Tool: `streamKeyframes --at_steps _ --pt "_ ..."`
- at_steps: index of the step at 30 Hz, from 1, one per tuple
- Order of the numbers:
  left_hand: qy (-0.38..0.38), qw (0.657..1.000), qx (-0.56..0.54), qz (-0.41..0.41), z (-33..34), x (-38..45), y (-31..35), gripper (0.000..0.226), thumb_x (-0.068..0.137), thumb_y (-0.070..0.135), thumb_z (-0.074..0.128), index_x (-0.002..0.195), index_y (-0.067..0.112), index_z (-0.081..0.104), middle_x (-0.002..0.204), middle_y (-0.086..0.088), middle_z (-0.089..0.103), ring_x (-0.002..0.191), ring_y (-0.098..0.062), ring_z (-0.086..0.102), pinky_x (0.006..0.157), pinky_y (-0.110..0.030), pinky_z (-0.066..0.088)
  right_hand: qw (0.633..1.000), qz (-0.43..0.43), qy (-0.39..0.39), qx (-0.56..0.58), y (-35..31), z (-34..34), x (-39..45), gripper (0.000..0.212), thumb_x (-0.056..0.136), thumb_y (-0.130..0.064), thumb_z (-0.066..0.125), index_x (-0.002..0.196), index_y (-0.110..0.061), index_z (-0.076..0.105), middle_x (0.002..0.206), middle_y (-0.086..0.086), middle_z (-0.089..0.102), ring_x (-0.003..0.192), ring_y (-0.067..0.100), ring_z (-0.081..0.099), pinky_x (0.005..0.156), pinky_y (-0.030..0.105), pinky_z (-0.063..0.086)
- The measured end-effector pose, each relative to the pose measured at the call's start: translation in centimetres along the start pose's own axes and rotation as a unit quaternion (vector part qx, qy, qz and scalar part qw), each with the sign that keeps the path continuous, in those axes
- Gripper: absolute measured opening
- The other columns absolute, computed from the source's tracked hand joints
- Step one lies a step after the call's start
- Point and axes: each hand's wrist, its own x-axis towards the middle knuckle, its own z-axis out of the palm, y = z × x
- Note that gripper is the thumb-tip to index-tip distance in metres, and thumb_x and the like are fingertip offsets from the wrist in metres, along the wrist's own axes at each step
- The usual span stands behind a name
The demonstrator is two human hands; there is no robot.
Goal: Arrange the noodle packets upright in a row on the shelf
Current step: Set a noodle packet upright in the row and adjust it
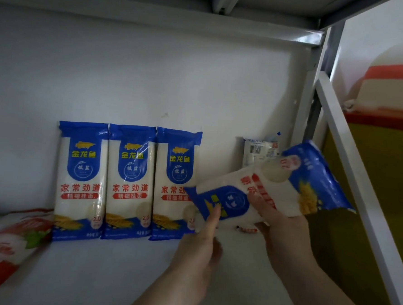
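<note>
Three noodle packets (129, 183) stand upright side by side against the shelf (108, 264) back wall. Both hands grip a fourth packet (269, 189), tilted, at 3 o'clock of the row: left hand (202, 242) fingers curled round its near end, right hand (283, 230) fingers curled under its middle.

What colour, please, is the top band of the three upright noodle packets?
Blue, on all three upright noodle packets, seen clearly in the head view.
</note>
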Motion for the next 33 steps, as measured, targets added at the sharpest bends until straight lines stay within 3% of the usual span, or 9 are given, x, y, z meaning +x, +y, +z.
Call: streamKeyframes --at_steps 5,11,14,17,20,22,25,29,33 --pt "-0.128 0.984 -0.116 0.049 1.4 -1.6 0.0 0.036 0.078 0.035 0.066 0.107 0.015 0.066 0.099 -0.009 0.074 0.094 -0.02 0.069 0.085 -0.03 0.051 0.991 0.055 -0.007 0.125 -0.3 2.7 -2.2 0.041 0.067 -0.009 0.07 0.108 -0.016 0.066 0.102 0.008 0.075 0.09 0.021 0.073 0.074 0.035 0.061" --pt "-0.111 0.958 -0.197 0.174 0.8 -2.3 1.9 0.037 0.084 0.025 0.061 0.118 0.011 0.059 0.108 -0.007 0.073 0.098 -0.018 0.07 0.093 -0.034 0.05 0.98 0.095 -0.072 0.159 -0.7 4.8 -2.4 0.041 0.068 -0.013 0.069 0.109 -0.012 0.068 0.107 0.009 0.074 0.1 0.022 0.07 0.09 0.038 0.055" --pt "-0.102 0.948 -0.189 0.235 -0.2 -2.4 3.5 0.049 0.078 0.029 0.069 0.121 0.013 0.055 0.114 -0.005 0.07 0.104 -0.019 0.068 0.093 -0.037 0.053 0.965 0.135 -0.089 0.206 -0.6 3.9 -1.8 0.043 0.068 -0.019 0.068 0.111 -0.014 0.069 0.107 0.009 0.073 0.096 0.018 0.071 0.084 0.033 0.058" --pt "-0.095 0.94 -0.176 0.276 -0.7 -3.0 4.5 0.081 0.055 0.041 0.084 0.127 0.021 0.053 0.12 -0.001 0.068 0.11 -0.018 0.064 0.094 -0.044 0.05 0.954 0.157 -0.094 0.238 -0.7 2.8 -1.6 0.067 0.061 -0.027 0.079 0.124 -0.017 0.06 0.114 0.009 0.071 0.097 0.019 0.071 0.073 0.031 0.06" --pt "-0.076 0.928 -0.132 0.341 -1.0 -3.2 5.5 0.044 0.082 0.021 0.065 0.125 0.023 0.055 0.118 0.0 0.069 0.108 -0.017 0.066 0.089 -0.042 0.055 0.946 0.163 -0.103 0.259 0.0 1.6 -1.0 0.082 0.055 -0.029 0.087 0.13 -0.019 0.056 0.12 0.009 0.069 0.103 0.022 0.069 0.07 0.032 0.059" --pt "-0.07 0.921 -0.114 0.365 -1.3 -3.3 6.3 0.033 0.087 0.018 0.061 0.119 0.024 0.059 0.111 0.002 0.072 0.101 -0.015 0.069 0.08 -0.036 0.059 0.951 0.183 -0.131 0.211 0.4 0.7 -0.8 0.074 0.064 -0.029 0.081 0.132 -0.017 0.054 0.123 0.009 0.067 0.106 0.024 0.068 0.07 0.032 0.059" --pt "-0.065 0.92 -0.071 0.381 -1.7 -3.7 7.0 0.022 0.086 0.02 0.063 0.107 0.027 0.063 0.098 0.006 0.075 0.089 -0.01 0.072 0.073 -0.03 0.058 0.946 0.219 -0.22 0.096 0.5 0.1 -0.7 0.087 0.048 -0.027 0.093 0.126 -0.011 0.058 0.123 0.015 0.066 0.11 0.031 0.065 0.078 0.036 0.058" --pt "-0.049 0.917 -0.007 0.397 -1.8 -4.0 7.2 0.016 0.084 0.023 0.066 0.098 0.029 0.065 0.087 0.01 0.075 0.077 -0.006 0.072 0.062 -0.023 0.058 0.936 0.229 -0.26 -0.069 0.1 0.2 -0.1 0.048 0.056 -0.009 0.082 0.101 -0.005 0.068 0.101 0.014 0.074 0.092 0.027 0.072 0.072 0.032 0.059" --pt "-0.038 0.915 0.033 0.401 -2.1 -4.2 7.5 0.009 0.083 0.023 0.068 0.09 0.028 0.066 0.08 0.009 0.075 0.07 -0.006 0.072 0.053 -0.02 0.054 0.899 0.18 -0.347 -0.199 -1.1 1.1 0.0 0.042 0.05 -0.023 0.084 0.092 -0.021 0.076 0.103 0.004 0.075 0.098 0.02 0.071 0.085 0.033 0.056"
